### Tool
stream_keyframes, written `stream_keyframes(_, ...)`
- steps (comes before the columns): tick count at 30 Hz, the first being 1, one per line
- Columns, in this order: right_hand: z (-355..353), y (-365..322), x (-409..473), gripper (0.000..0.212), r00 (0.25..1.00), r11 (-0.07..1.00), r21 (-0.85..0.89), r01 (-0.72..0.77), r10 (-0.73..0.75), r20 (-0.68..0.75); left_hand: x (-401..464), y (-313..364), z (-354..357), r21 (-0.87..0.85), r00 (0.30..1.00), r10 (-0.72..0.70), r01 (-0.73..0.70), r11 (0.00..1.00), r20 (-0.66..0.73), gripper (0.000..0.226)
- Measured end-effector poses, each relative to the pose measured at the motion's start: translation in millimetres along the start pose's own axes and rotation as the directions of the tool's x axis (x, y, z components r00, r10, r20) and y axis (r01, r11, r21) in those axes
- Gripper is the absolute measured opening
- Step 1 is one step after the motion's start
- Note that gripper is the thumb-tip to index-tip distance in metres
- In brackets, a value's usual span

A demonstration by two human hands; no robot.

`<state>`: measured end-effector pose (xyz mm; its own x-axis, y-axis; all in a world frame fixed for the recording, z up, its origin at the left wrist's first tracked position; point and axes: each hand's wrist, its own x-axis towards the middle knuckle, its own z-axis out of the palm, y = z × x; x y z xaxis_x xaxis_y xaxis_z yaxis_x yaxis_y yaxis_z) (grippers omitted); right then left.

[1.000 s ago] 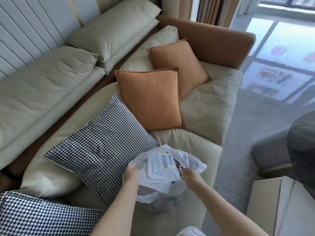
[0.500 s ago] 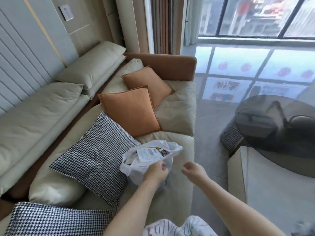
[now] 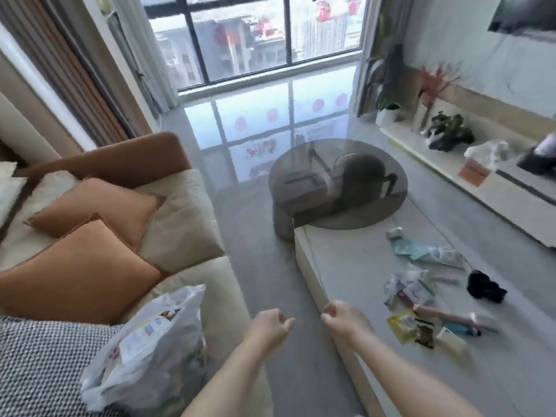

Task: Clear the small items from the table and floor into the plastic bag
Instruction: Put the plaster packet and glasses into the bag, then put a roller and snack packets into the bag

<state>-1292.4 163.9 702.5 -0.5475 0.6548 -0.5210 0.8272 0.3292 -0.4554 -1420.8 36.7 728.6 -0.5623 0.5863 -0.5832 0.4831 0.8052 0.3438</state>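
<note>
Left hand (image 3: 266, 325) and right hand (image 3: 343, 322): raised side by side over the floor gap between sofa (image 3: 192, 236) and tabletop (image 3: 355, 266), close together, not touching. Grip state, both: fingers loosely curled, holding nothing.

Plastic bag (image 3: 144, 353): white, translucent, resting on the sofa seat at lower left, just beside the left forearm, mouth upward, printed packets visible inside. Leaning against a houndstooth cushion (image 3: 39, 362); two orange cushions (image 3: 81, 266) behind it.

Small items (image 3: 421, 299): scattered along the right portion of the pale rectangular tabletop. Among them: a small white roll (image 3: 394, 233) at the far end, teal wrappers (image 3: 421, 251), crumpled clear packaging, a yellow packet (image 3: 401, 325), a pink tube (image 3: 442, 314). Black bundle (image 3: 484, 287): at the right edge of the tabletop. Detail blurred by motion.

Round dark glass table (image 3: 337, 182): overlapping the far end of the tabletop.
</note>
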Motion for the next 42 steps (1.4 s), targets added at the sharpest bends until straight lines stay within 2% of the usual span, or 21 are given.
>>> stream_keyframes(9,-74,159,21,0.033,0.939,0.915,0.264,-0.306,0.336,-0.077,55,164,77,0.025,0.971,0.147,-0.155,0.988,0.188,0.040)
stream_keyframes(17,-87,265,57,0.027,0.853,0.810,0.319,-0.492,0.521,-0.007,111,251,149,0.010,0.949,0.162,-0.171,0.985,0.271,0.034)
stream_keyframes(20,-76,296,76,0.030,0.820,0.763,0.341,-0.549,0.571,0.042,138,264,179,0.003,0.954,0.119,-0.124,0.992,0.274,0.032)
stream_keyframes(25,-46,336,122,0.036,0.787,0.707,0.368,-0.604,0.602,0.138,186,267,239,-0.058,0.944,0.057,-0.040,0.998,0.326,0.041)
stream_keyframes(31,0,379,191,0.041,0.771,0.658,0.438,-0.613,0.619,0.149,261,260,316,-0.140,0.949,0.018,0.028,0.990,0.315,0.041)
stream_keyframes(37,53,408,242,0.044,0.735,0.642,0.428,-0.637,0.672,0.086,321,250,379,0.000,0.968,0.083,-0.085,0.996,0.236,0.037)
stream_keyframes(42,72,412,264,0.047,0.690,0.675,0.306,-0.672,0.720,-0.072,338,251,409,0.067,0.984,0.062,-0.074,0.995,0.166,0.048)
